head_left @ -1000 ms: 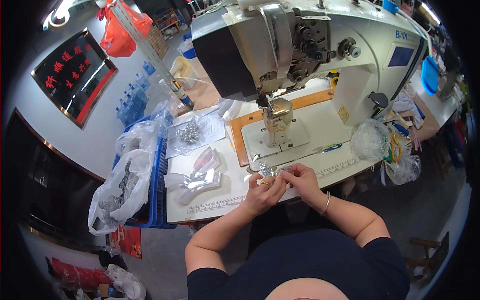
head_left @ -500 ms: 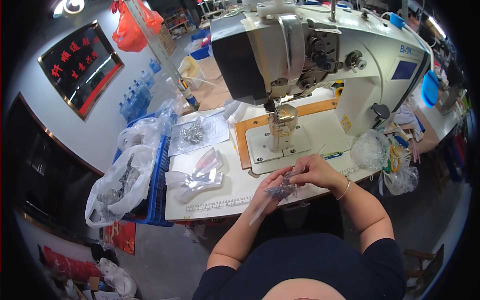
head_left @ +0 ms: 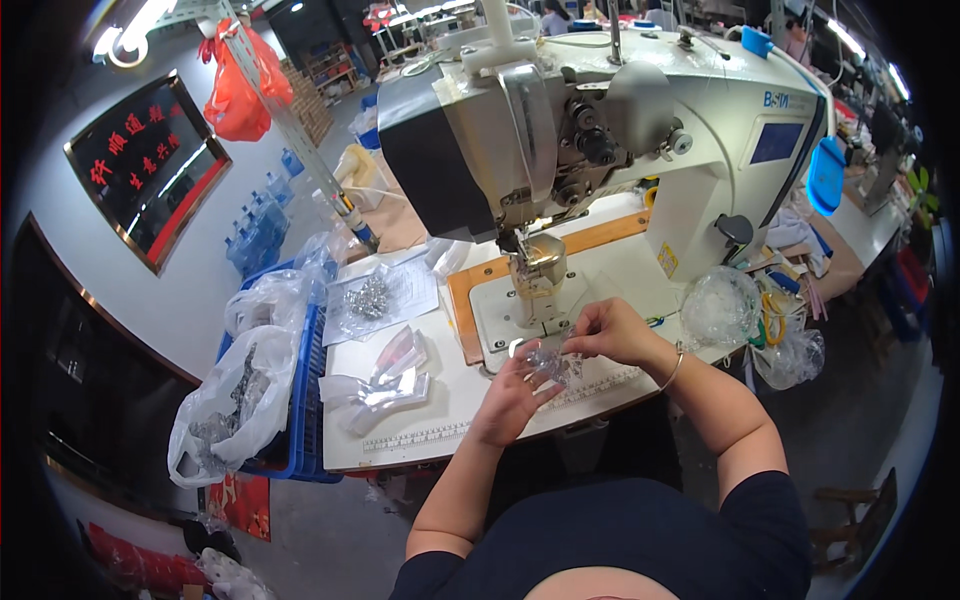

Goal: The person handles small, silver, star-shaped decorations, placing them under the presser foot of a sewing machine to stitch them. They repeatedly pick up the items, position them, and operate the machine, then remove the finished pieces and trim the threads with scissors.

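Note:
My right hand [head_left: 618, 332] pinches a thin, clear plastic piece [head_left: 553, 364] with glossy folds and greyish parts. It is held above the front of the sewing machine table. My left hand [head_left: 503, 404] supports the same piece from the left, its fingers parted around it; their exact grip is partly hidden by shine. Beyond the hands stands a white sewing machine [head_left: 690, 130], its needle area above a raised metal post [head_left: 540, 265]. Left of my left hand, flat clear plastic strips with a pinkish part [head_left: 385, 385] lie on the table.
A ruler strip [head_left: 420, 437] runs along the table's front edge. Shiny silvery pieces [head_left: 368, 298] lie on paper at the left. A blue crate [head_left: 300, 410] with white plastic bags [head_left: 250, 385] stands beside the table. At right are a clear bundle [head_left: 722, 305] and yellow-handled scissors [head_left: 772, 318].
The view has shifted, showing the machine lower and further left. My left hand's fingers have spread, and my right hand has risen slightly with the clear plastic piece now turned between them.

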`<act>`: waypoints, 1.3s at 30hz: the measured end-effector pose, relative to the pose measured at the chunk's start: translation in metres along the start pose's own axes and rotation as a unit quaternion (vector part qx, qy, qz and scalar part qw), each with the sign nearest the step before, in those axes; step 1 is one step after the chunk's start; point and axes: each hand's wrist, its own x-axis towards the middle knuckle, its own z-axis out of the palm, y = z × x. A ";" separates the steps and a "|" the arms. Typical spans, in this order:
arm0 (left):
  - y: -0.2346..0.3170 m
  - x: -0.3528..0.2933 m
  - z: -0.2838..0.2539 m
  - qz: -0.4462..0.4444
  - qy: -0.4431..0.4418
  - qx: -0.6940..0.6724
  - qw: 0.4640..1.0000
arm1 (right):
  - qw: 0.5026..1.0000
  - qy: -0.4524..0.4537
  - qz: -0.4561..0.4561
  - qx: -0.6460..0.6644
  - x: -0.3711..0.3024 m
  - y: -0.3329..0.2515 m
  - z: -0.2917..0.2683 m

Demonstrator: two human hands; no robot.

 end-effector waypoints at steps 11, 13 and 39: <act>0.036 0.048 -0.008 0.001 0.193 0.247 0.950 | 0.996 0.010 0.032 0.086 0.035 -0.021 -0.006; 0.048 0.061 -0.005 -0.014 0.202 0.246 0.948 | 0.986 0.017 0.063 0.153 0.042 -0.028 -0.010; 0.102 0.118 0.017 -0.072 0.273 0.245 0.928 | 0.989 0.127 -0.035 -0.069 0.098 -0.054 -0.029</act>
